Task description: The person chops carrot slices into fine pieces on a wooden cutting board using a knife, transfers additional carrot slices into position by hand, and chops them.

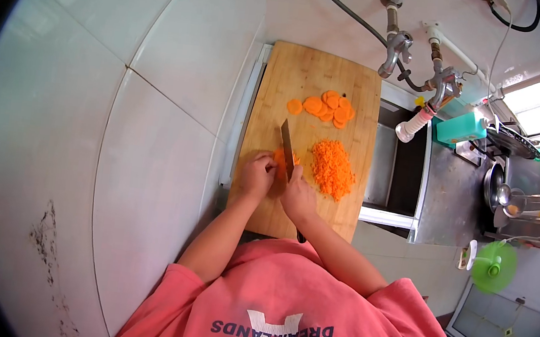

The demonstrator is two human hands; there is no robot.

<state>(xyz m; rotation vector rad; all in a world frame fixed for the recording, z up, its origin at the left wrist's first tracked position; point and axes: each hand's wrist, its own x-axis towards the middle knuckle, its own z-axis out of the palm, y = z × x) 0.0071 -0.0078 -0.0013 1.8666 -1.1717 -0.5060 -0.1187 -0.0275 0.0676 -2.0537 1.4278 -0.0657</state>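
Observation:
My right hand (298, 193) is wrapped round a knife (287, 145), its blade pointing away from me over the wooden cutting board (280, 76). Left of the blade, my left hand (258, 174) has its fingers bent against some carrot (280, 160), mostly hidden by the fingers and blade. A heap of finely cut carrot (332, 169) lies to the right of the knife. Farther up the board are overlapping round carrot slices (330, 107), with one slice (294, 107) apart at their left.
Tiled wall (172, 91) rises close on the left. Beyond the board's right edge are a sink (384, 161), taps (397, 50), a metal counter (449, 202), a pan (493, 184) with ladles and a green fan (494, 266).

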